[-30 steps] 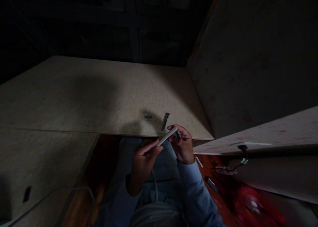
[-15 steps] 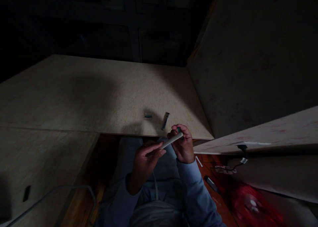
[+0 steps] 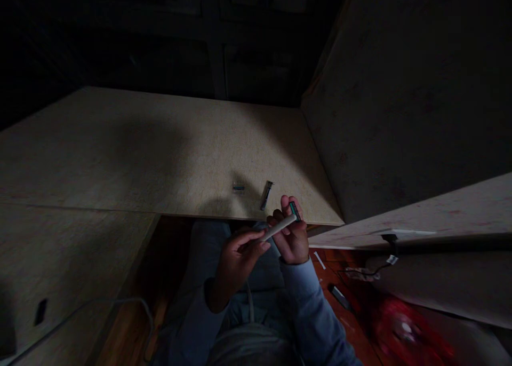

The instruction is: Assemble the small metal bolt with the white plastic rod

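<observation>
My left hand (image 3: 236, 259) grips the near end of a slim white tube (image 3: 279, 228) and holds it over my lap. My right hand (image 3: 291, 237) pinches a small dark green piece (image 3: 295, 211) at the tube's far end. Both hands hover just in front of the near edge of a pale board (image 3: 160, 152). On that board, close to my hands, lie a small dark metal bolt (image 3: 266, 195) and a short dark metal piece (image 3: 239, 187). The scene is very dim.
A second pale board (image 3: 60, 259) lies at the lower left, with a cable (image 3: 100, 307) across it. An upright panel (image 3: 400, 99) stands on the right. A board with a black cable clip (image 3: 391, 243) juts in at right. A red rug (image 3: 400, 328) and a dark pen-like object (image 3: 340, 296) lie on the floor.
My right hand has turned and risen slightly at the tube's far end, and the green piece now shows above my fingers. The tube has tilted a little flatter.
</observation>
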### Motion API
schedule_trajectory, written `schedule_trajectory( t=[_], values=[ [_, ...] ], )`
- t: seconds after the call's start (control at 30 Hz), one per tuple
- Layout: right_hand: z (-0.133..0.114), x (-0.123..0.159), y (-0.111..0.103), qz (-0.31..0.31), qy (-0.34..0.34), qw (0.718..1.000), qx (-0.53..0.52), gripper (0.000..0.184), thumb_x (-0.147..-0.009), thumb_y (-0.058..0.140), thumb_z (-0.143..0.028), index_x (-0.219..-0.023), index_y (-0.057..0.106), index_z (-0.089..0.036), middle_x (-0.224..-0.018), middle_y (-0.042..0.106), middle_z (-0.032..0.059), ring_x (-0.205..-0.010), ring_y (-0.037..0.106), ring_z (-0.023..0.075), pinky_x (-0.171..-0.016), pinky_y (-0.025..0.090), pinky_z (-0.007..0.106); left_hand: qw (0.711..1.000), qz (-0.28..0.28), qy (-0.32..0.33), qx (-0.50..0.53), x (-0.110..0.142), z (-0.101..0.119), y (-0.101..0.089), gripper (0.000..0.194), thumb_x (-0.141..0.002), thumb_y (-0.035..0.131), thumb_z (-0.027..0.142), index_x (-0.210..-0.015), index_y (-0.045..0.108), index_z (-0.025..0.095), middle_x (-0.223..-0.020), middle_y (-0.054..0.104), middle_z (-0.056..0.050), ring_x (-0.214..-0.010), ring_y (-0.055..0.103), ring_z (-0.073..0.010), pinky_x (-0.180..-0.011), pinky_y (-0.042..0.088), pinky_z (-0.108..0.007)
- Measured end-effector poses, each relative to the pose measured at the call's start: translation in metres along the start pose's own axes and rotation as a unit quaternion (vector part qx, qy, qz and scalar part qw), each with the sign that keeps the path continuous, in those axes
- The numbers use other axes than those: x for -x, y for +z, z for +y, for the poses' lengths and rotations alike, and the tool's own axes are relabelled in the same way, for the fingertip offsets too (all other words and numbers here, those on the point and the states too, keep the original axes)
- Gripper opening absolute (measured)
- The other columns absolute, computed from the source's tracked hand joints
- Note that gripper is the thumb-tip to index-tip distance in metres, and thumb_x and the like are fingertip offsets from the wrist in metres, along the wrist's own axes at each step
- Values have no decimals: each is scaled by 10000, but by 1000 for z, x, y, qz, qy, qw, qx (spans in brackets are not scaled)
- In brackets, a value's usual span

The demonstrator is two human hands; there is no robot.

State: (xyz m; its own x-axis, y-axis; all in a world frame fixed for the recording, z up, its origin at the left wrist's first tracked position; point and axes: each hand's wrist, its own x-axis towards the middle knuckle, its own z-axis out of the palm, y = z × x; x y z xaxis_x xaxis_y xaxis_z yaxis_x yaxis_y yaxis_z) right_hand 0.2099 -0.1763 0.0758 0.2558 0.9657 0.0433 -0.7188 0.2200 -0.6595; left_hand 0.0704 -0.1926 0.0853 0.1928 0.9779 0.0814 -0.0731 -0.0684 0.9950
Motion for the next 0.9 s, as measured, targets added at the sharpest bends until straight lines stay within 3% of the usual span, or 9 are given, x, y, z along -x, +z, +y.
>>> schedule_trajectory(
  t=[0.17,0.37,0.57,0.9],
  values=[
    [7,3,3,18,25,999,-15,536,-555,878,-623,-1017,733,-393,-1132,746,-54,-454,156,64,-552,444,262,998,46,-40,2,-1,0,3,254,-746,782,364,-907,772,167,-898,764,-85,-805,708,-194,-722,576,-271],
    [11,5,3,4,42,999,4,543,-565,866,-639,-1028,726,-391,-1185,721,-32,-495,319,82,-656,465,305,994,81,-71,26,-1,1,3,297,-713,798,385,-910,770,163,-842,752,-68,-665,646,-147,-594,524,-238],
    [7,1,0,23,24,999,32,565,-607,825,-673,-1076,714,-378,-1195,706,4,-556,264,102,-646,436,309,989,87,-108,51,1,5,1,415,-759,753,471,-1009,761,139,-687,685,-27,-533,538,-94,-508,454,-208],
    [-6,-2,-28,54,4,996,76,523,-606,903,-399,-1093,745,-294,-1011,699,42,-685,467,117,-630,399,272,985,85,-145,26,-7,-8,-3,492,-753,718,528,-1034,748,126,-683,674,-25,-541,523,-102,-516,438,-222]
  ],
)
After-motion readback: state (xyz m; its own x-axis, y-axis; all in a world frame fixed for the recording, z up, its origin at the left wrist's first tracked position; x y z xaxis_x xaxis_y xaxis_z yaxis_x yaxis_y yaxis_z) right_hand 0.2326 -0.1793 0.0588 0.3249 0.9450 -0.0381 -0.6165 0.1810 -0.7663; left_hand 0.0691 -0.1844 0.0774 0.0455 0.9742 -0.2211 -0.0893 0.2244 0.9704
